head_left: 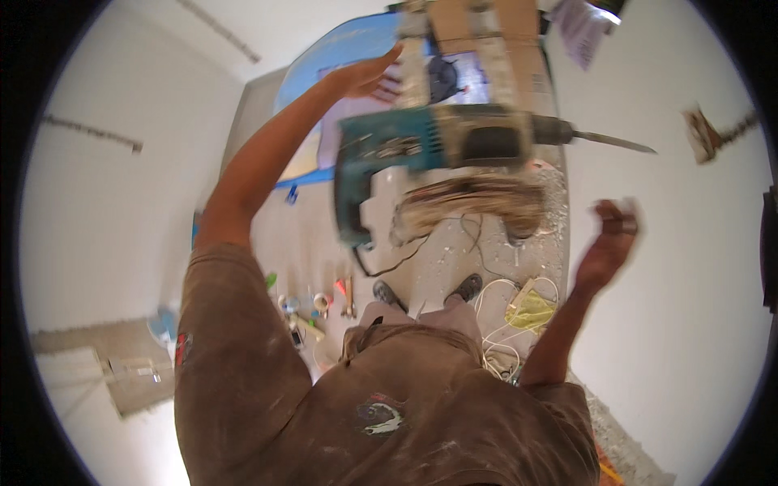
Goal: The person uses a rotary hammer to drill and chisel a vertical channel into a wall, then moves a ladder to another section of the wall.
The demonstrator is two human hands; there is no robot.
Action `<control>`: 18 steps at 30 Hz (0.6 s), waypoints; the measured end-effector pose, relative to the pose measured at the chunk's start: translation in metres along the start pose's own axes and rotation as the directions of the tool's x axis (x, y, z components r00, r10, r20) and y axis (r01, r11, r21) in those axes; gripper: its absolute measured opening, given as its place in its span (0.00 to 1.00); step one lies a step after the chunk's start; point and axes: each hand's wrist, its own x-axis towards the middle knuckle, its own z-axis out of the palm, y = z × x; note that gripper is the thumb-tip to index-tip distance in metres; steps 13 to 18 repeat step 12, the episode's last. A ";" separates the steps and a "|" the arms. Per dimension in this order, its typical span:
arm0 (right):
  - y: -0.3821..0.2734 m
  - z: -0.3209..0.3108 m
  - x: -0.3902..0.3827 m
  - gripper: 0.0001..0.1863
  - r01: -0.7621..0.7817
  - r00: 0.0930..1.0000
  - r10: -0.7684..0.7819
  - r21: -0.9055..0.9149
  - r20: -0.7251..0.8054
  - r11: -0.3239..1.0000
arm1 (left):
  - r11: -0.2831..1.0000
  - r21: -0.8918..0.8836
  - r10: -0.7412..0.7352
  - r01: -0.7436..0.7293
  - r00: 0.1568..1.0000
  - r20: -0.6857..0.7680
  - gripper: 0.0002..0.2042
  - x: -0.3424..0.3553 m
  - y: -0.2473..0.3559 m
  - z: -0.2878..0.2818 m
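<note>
A teal and black rotary hammer drill lies across the top of a worn, wooden-looking stand, its pointed chisel bit toward the right wall. Neither hand touches the drill. Beyond its rear end, my left hand is stretched out with fingers apart, close to a pale dusty upright. My right hand is raised at the right, below the bit and near the wall. Its fingers look bent and are smeared by motion; I see nothing in them. A dark cord runs down from the drill's handle.
White walls stand on both sides; a chiselled groove marks the right one. Rubble lies along its foot. Rolls of tape and tools lie on the floor left of my feet, a yellow-green bag and white cable at right. Cardboard is ahead.
</note>
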 end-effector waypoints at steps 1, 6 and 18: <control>-0.027 0.015 0.020 0.31 0.120 0.987 -0.122 0.029 0.100 0.992 | 0.981 -0.115 0.158 -0.154 0.987 0.022 0.48 -0.012 -0.019 -0.015; -0.124 0.132 0.053 0.34 0.398 0.883 -0.278 -0.286 0.379 0.872 | 0.916 -0.345 0.057 -0.204 0.918 -0.393 0.36 -0.071 -0.221 -0.055; -0.122 0.196 0.038 0.39 0.220 0.909 0.094 -0.657 0.407 0.721 | 0.580 0.775 0.533 0.251 0.602 -0.594 0.24 -0.267 -0.730 -0.035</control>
